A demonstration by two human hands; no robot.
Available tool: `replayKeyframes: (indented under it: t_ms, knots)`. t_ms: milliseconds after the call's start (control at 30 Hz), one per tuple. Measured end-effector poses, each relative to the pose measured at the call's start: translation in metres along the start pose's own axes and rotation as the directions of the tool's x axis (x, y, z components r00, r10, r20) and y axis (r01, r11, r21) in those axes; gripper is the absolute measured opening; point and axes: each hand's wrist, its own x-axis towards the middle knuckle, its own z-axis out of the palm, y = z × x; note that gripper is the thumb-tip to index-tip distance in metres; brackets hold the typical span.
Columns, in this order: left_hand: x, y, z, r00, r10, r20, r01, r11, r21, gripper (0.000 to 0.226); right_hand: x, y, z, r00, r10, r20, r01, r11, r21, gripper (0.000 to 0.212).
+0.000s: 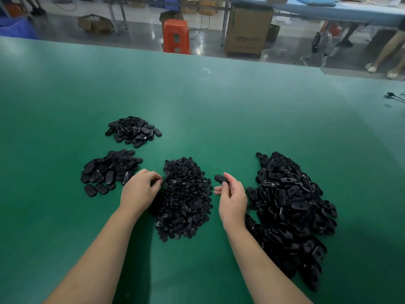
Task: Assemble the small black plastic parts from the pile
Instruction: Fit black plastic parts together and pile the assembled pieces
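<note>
Right hand (232,199) pinching one black oblong plastic shell (221,179) at frame centre, ready for mating; left hand (140,190), fingers curled, picking from the central heap of small round black plastic pieces (186,200).

My worktop (219,106) is a smooth matt green mat. The small round pieces (186,198) at twelve o'clock from my wrists are black plastic, faintly glossy — so are the oval shells (291,207) at three o'clock. At eleven, more ovals (109,170) — smooth, slightly shiny.

Cardboard box (247,31) beyond the table: grey printed lettering on its front face. The letters are too blurred to read.
</note>
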Motion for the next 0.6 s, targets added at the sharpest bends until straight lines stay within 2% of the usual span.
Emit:
replayKeyframes:
  t_ms: [200,267,300,333,367,433,467,533,600]
  knots:
    - [-0.001,0.005,-0.002,1.0,-0.003,0.0,0.003,1.0,0.009,0.013,0.0,0.0,0.001,1.0,-0.008,-0.001,0.008,1.0,0.02,0.028]
    - [-0.001,0.01,-0.004,0.998,-0.053,-0.024,0.051,0.995,-0.085,0.014,0.0,0.001,0.001,1.0,-0.006,-0.003,0.006,1.0,0.022,0.027]
    - [0.0,0.014,-0.006,0.994,-0.109,-0.025,0.103,0.976,-0.193,0.014,0.0,0.001,0.001,1.0,-0.005,-0.006,0.005,1.0,0.026,0.027]
    - [0.001,0.019,-0.008,0.985,-0.175,0.003,0.165,0.924,-0.345,0.015,0.0,0.002,0.001,1.0,-0.002,-0.007,0.002,0.999,0.032,0.027]
    - [0.001,0.026,-0.01,0.973,-0.22,0.07,0.224,0.825,-0.52,0.016,0.0,0.002,0.002,1.0,0.001,-0.006,-0.001,0.999,0.036,0.027]
    - [0.0,0.041,-0.013,0.954,-0.189,0.233,0.3,0.563,-0.77,0.015,0.0,0.002,0.002,1.0,0.014,-0.005,-0.013,0.999,0.05,0.027]
    - [-0.001,0.048,-0.013,0.949,-0.145,0.278,0.314,0.478,-0.82,0.014,0.0,0.002,0.001,1.0,0.023,-0.004,-0.023,0.998,0.062,0.026]
    - [-0.003,0.06,-0.012,0.943,-0.082,0.324,0.328,0.404,-0.854,0.013,0.0,0.002,0.001,0.999,0.034,-0.007,-0.033,0.996,0.077,0.025]
    - [-0.004,0.07,-0.009,0.936,-0.051,0.348,0.34,0.381,-0.86,0.013,0.0,0.003,0.001,0.999,0.033,-0.01,-0.032,0.996,0.078,0.023]
